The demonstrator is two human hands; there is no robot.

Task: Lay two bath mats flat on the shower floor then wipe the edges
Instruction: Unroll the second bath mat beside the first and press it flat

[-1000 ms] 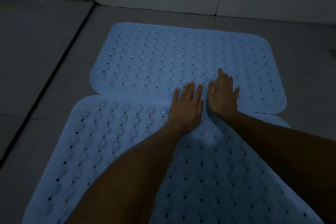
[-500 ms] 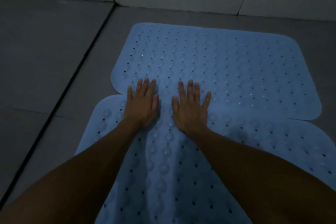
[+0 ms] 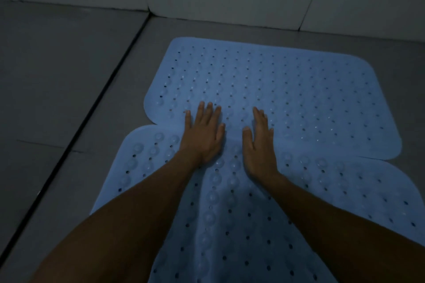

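Both hands, left (image 3: pixel 202 138) and right (image 3: pixel 259 145), lie flat and empty-palmed across the mats' seam (image 3: pixel 322 153), which runs rightward from them

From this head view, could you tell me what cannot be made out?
- Near mat: its near end, cut off by the bottom edge and covered by the forearms.
- Seam with far mat: hidden under left hand and right hand.
- Any wiping cloth: none in frame.
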